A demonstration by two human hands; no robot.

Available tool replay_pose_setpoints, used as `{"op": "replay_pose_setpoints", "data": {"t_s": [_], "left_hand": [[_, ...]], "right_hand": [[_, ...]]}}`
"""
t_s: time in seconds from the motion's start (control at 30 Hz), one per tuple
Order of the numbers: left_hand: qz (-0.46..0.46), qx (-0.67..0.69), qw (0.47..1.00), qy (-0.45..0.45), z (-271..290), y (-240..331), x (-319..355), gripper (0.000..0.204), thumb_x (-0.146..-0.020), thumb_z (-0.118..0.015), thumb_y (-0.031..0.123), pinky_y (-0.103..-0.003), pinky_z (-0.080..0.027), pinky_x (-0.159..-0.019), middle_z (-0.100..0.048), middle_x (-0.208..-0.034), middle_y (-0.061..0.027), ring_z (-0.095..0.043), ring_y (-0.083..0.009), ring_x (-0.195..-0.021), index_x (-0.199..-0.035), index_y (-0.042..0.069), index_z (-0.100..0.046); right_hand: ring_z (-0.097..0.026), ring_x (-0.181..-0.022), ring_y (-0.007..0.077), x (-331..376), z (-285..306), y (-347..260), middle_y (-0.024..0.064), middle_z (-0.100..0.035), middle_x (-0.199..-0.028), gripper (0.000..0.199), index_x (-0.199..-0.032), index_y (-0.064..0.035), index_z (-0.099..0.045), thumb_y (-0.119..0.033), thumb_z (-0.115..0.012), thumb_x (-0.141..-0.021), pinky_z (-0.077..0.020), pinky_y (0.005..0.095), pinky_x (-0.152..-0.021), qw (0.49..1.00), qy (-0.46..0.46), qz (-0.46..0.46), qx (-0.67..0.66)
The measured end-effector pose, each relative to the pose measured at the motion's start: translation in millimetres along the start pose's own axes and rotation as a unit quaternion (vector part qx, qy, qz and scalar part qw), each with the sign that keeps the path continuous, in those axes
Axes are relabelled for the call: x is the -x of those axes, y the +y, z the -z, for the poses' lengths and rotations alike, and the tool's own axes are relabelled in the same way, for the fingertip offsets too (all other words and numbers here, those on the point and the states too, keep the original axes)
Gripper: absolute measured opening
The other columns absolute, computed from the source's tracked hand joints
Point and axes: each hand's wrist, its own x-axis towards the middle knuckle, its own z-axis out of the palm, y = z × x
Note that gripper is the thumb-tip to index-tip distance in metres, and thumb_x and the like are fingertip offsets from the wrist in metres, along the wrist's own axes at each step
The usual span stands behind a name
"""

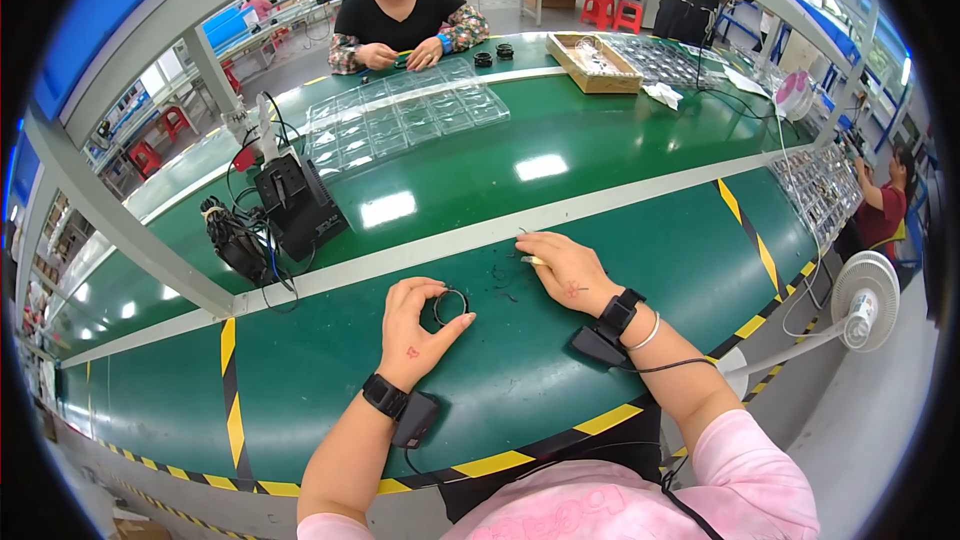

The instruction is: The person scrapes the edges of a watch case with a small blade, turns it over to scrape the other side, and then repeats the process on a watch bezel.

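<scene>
My left hand pinches a small black ring between thumb and fingers, just above the green bench top. My right hand lies palm down on the bench a little to the right, fingers pressed on a small thin pale part. A few tiny dark bits are scattered between the two hands. Both wrists wear black bands with cabled boxes.
A black device with cables stands at the left beyond a white strip. Clear plastic trays lie farther back, a cardboard box behind. A person sits across the bench; another works at the right. A white fan stands at the right edge.
</scene>
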Motion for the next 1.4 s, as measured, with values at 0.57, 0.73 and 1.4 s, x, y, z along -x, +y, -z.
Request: {"op": "replay_pose_setpoints", "data": {"t_s": [0.57, 0.73, 1.4], "left_hand": [[0.017, -0.002, 1.0, -0.022, 5, 1, 1, 0.042, -0.076, -0.092, 0.02, -0.041, -0.05, -0.1, -0.068, -0.118, -0.012, -0.062, -0.0309, -0.113, -0.107, 0.003, -0.069], [0.009, -0.006, 1.0, -0.018, 3, 1, -4, 0.042, -0.076, -0.092, 0.017, -0.04, -0.051, -0.099, -0.068, -0.118, -0.0119, -0.062, -0.0306, -0.112, -0.108, 0.003, -0.069], [0.015, 0.003, 1.0, -0.022, 4, 2, -2, 0.041, -0.076, -0.091, 0.015, -0.039, -0.051, -0.099, -0.068, -0.118, -0.0124, -0.063, -0.0296, -0.112, -0.108, 0.004, -0.068]], "right_hand": [[-0.07, -0.116, 0.0343, 9, 6, -10, 0.0128, -0.074, -0.125, 0.039, -0.132, -0.0079, -0.069, -0.001, -0.062, -0.095, -0.0582, 0.0414, -0.098, 0.998, 0.04, 0.02, -0.048], [-0.072, -0.107, 0.0339, 7, 3, 0, 0.0139, -0.075, -0.119, 0.039, -0.129, -0.0091, -0.071, 0.001, -0.062, -0.093, -0.0592, 0.0408, -0.094, 0.998, 0.05, 0.014, -0.039], [-0.072, -0.084, 0.0221, 6, 18, -2, 0.0094, -0.075, -0.098, 0.02, -0.109, -0.006, -0.077, -0.005, -0.079, -0.089, -0.0586, 0.0325, -0.079, 0.98, 0.059, -0.067, -0.177]]}}
